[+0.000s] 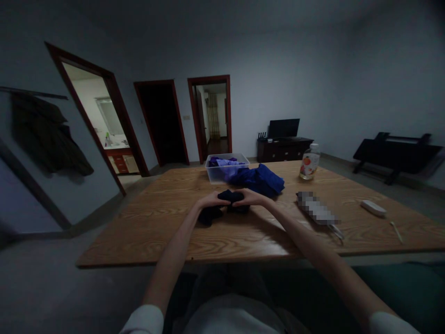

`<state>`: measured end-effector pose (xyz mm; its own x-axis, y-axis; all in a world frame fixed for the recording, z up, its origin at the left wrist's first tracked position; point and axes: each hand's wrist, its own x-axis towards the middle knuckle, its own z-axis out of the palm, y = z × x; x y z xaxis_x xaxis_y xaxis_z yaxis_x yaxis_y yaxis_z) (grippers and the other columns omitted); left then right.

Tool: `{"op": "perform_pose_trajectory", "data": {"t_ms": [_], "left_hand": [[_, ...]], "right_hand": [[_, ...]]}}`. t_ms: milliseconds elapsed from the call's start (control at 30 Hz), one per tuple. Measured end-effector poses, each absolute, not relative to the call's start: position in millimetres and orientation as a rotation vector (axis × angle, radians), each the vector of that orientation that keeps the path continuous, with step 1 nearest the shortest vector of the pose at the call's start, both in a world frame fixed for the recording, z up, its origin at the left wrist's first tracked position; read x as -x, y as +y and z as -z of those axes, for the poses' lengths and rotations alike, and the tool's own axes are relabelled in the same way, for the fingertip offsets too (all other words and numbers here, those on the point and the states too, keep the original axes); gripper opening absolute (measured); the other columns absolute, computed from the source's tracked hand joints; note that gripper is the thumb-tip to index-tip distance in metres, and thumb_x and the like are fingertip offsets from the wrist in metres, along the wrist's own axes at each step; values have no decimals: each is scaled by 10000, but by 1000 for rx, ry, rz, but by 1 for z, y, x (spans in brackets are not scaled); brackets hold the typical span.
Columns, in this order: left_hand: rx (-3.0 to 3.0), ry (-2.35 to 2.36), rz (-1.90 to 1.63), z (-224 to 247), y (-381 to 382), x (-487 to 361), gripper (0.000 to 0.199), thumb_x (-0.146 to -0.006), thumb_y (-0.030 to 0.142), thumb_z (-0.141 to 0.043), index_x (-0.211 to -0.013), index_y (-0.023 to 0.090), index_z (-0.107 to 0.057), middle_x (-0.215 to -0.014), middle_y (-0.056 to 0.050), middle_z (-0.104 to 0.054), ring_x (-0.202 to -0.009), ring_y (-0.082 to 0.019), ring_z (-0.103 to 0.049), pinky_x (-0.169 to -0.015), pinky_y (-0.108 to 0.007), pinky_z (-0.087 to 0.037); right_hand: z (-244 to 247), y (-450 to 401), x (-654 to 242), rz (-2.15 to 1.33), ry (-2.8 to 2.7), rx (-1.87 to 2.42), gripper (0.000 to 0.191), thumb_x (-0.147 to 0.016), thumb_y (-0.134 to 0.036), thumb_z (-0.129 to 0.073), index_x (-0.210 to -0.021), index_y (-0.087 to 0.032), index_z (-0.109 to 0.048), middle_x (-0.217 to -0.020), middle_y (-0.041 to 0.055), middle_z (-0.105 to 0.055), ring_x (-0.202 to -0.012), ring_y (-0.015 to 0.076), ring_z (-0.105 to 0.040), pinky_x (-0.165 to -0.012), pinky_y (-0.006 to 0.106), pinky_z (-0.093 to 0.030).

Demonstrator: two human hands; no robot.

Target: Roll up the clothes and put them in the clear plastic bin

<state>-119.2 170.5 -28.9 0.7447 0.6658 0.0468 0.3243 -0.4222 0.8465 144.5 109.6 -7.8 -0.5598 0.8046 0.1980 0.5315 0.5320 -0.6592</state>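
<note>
soft black cloth, one: pinched by the fingers of left hand and right hand, at middle of brown wood-grain surface, near side of crumpled royal-blue cloth. lower dark folds, possibly separate, could be left trailing if only the top is gripped.

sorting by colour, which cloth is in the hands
The darkest cloth, in the left hand and right hand; the bright blue cloth lies beside the bin, the purple cloths inside.
</note>
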Motion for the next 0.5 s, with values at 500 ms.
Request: {"op": "perform_pose_trajectory", "data": {"t_ms": [500], "left_hand": [[-2086, 721, -604, 31, 175, 113, 473, -612, 431, -901, -927, 98, -783, -861, -47, -733, -812, -213, -645, -801, -307, -507]], "right_hand": [[32, 125, -147, -885, -2230, 1047, 731, -737, -409, -860, -1365, -112, -632, -1306, 125, -691, -1125, 271, -658, -1035, 365, -501]]}}
